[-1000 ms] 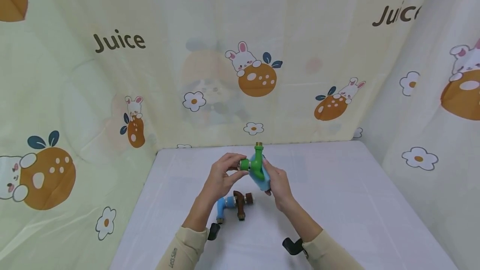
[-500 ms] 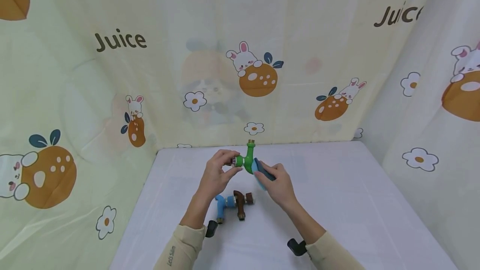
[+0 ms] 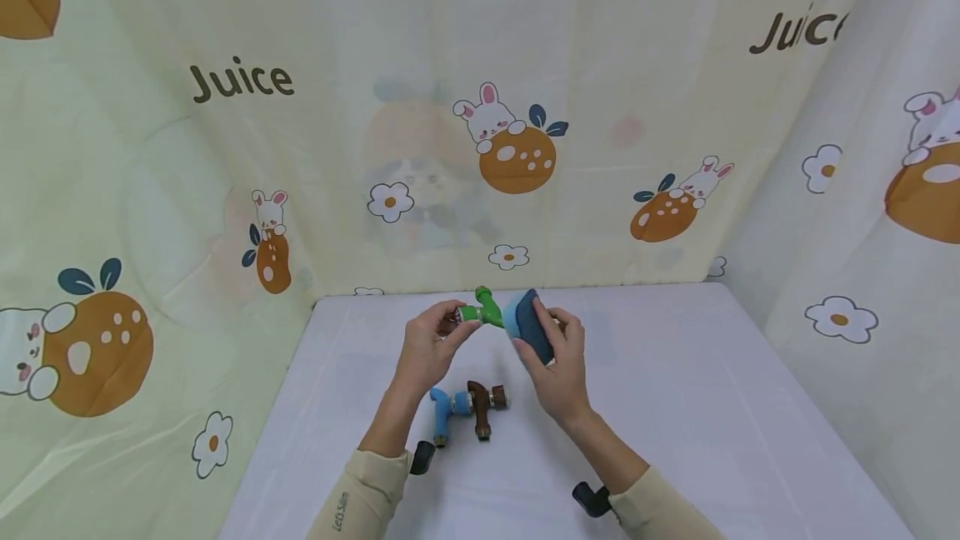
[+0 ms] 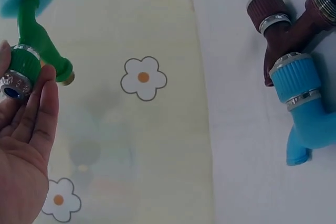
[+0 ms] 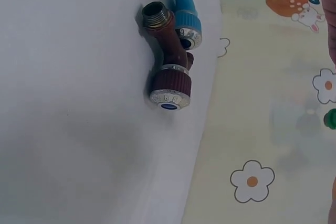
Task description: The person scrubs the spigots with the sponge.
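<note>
My left hand (image 3: 422, 350) pinches the ribbed knob end of a green tap (image 3: 489, 307), holding it above the table. In the left wrist view the same green tap (image 4: 48, 45) shows its chrome-ringed knob between thumb and fingers. A two-tone sponge (image 3: 531, 330), light blue and dark blue, is gripped by my right hand (image 3: 564, 373). Its light blue side lies against the tap's right end and hides part of it. Below the hands, a blue tap (image 3: 442, 417) and a brown tap (image 3: 481, 413) lie side by side on the table, touching or nearly so.
The white-covered table (image 3: 660, 407) ends at a printed curtain (image 3: 337, 148) at the back, with curtain at both sides too. Black camera mounts (image 3: 592, 499) stick out from both wrists.
The green tap has moved left and tilted, its upright pipe now turned to lean left. The sponge has turned from behind the tap to its right end, dark side showing.
</note>
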Tool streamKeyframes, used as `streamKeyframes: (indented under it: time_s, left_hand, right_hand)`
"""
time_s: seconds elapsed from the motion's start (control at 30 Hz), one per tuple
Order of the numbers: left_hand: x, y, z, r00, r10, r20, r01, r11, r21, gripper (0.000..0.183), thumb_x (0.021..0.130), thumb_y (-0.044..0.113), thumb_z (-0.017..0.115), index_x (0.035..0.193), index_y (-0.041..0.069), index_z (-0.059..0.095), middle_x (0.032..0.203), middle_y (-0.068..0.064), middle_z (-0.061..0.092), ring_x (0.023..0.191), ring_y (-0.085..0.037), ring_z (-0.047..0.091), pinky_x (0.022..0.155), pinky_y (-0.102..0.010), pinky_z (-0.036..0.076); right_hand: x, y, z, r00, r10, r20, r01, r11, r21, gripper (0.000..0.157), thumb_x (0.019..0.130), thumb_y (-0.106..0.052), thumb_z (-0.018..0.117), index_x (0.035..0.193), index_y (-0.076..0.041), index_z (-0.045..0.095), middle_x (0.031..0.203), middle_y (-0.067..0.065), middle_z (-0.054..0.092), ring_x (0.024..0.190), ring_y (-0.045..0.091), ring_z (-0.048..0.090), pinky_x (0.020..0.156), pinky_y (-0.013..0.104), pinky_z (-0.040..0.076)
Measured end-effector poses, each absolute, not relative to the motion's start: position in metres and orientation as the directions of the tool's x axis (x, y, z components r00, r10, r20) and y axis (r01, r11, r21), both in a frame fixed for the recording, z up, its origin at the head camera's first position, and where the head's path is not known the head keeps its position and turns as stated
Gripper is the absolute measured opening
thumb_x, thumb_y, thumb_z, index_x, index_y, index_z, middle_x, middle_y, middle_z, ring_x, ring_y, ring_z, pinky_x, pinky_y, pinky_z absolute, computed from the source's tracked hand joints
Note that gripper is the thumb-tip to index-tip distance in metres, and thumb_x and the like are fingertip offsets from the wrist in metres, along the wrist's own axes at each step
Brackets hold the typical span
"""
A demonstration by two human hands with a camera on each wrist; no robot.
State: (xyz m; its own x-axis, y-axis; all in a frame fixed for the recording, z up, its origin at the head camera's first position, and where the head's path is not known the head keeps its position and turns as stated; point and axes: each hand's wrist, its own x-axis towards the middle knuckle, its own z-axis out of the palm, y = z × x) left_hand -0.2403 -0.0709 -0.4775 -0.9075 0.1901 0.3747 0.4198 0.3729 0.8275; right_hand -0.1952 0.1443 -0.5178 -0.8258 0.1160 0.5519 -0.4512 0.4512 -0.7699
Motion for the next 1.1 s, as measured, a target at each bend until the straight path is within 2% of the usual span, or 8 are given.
streamKeyframes:
  time_s: [0.1, 0.2, 0.33, 0.43, 0.7, 1.0, 1.1]
  left_hand:
    - [-0.240, -0.070, -0.479, -0.917, 0.178, 0.358, 0.399, 0.349, 0.848, 0.034, 0.096, 0.037, 0.075, 0.119, 0.013, 0.072, 0.093, 0.000, 0.074, 0.082, -0.015, 0.069, 0.067, -0.025, 0.055]
    - [-0.240, -0.068, -0.480, -0.919, 0.183, 0.351, 0.393, 0.317, 0.863, 0.032, 0.098, 0.039, 0.073, 0.116, 0.013, 0.073, 0.088, 0.000, 0.074, 0.079, -0.017, 0.072, 0.065, -0.025, 0.054]
    - [-0.240, -0.067, -0.483, -0.913, 0.209, 0.350, 0.399, 0.281, 0.873, 0.030, 0.099, 0.040, 0.071, 0.112, 0.014, 0.074, 0.083, 0.001, 0.073, 0.075, -0.018, 0.072, 0.062, -0.025, 0.051]
    - [-0.239, -0.066, -0.484, -0.909, 0.226, 0.351, 0.407, 0.290, 0.866, 0.031, 0.098, 0.042, 0.072, 0.111, 0.014, 0.074, 0.080, 0.002, 0.071, 0.070, -0.017, 0.068, 0.058, -0.024, 0.049]
    - [-0.236, -0.061, -0.483, -0.902, 0.214, 0.376, 0.431, 0.370, 0.823, 0.030, 0.092, 0.040, 0.079, 0.105, 0.013, 0.075, 0.076, 0.003, 0.065, 0.065, -0.015, 0.057, 0.054, -0.024, 0.046]
    - [-0.233, -0.060, -0.482, -0.919, 0.204, 0.337, 0.390, 0.346, 0.854, 0.031, 0.090, 0.042, 0.081, 0.103, 0.014, 0.074, 0.076, 0.001, 0.066, 0.064, -0.015, 0.058, 0.054, -0.024, 0.047]
    - [-0.232, -0.061, -0.482, -0.934, 0.192, 0.301, 0.349, 0.314, 0.883, 0.030, 0.090, 0.041, 0.081, 0.103, 0.015, 0.073, 0.077, 0.000, 0.067, 0.065, -0.017, 0.060, 0.055, -0.025, 0.047]
  right_hand:
    - [-0.194, 0.142, -0.521, -0.701, 0.062, 0.710, -0.577, 0.537, -0.616, 0.067, 0.091, -0.017, 0.076, 0.153, -0.016, 0.052, 0.148, 0.021, 0.042, 0.131, 0.035, 0.035, 0.095, 0.053, 0.043]
    - [-0.194, 0.140, -0.523, -0.590, -0.002, 0.807, -0.636, 0.618, -0.463, 0.064, 0.088, -0.017, 0.075, 0.149, -0.013, 0.057, 0.148, 0.027, 0.042, 0.130, 0.043, 0.033, 0.096, 0.053, 0.040]
    - [-0.196, 0.140, -0.521, -0.531, -0.029, 0.847, -0.624, 0.689, -0.367, 0.060, 0.088, -0.016, 0.075, 0.146, -0.015, 0.061, 0.147, 0.028, 0.043, 0.128, 0.045, 0.032, 0.095, 0.053, 0.033]
    - [-0.198, 0.142, -0.518, -0.526, -0.034, 0.850, -0.588, 0.737, -0.334, 0.058, 0.086, -0.015, 0.078, 0.143, -0.015, 0.064, 0.145, 0.027, 0.045, 0.124, 0.045, 0.033, 0.092, 0.056, 0.030]
    - [-0.201, 0.147, -0.509, -0.587, -0.064, 0.807, -0.507, 0.806, -0.305, 0.053, 0.085, -0.018, 0.082, 0.136, -0.013, 0.070, 0.138, 0.026, 0.048, 0.117, 0.044, 0.035, 0.084, 0.057, 0.026]
    - [-0.207, 0.155, -0.504, -0.623, 0.037, 0.781, -0.480, 0.770, -0.420, 0.057, 0.085, -0.020, 0.084, 0.139, -0.014, 0.067, 0.136, 0.026, 0.047, 0.109, 0.045, 0.036, 0.082, 0.055, 0.025]
    - [-0.209, 0.159, -0.503, -0.666, 0.097, 0.740, -0.459, 0.729, -0.508, 0.059, 0.086, -0.021, 0.085, 0.141, -0.014, 0.066, 0.136, 0.025, 0.047, 0.110, 0.047, 0.037, 0.084, 0.054, 0.025]
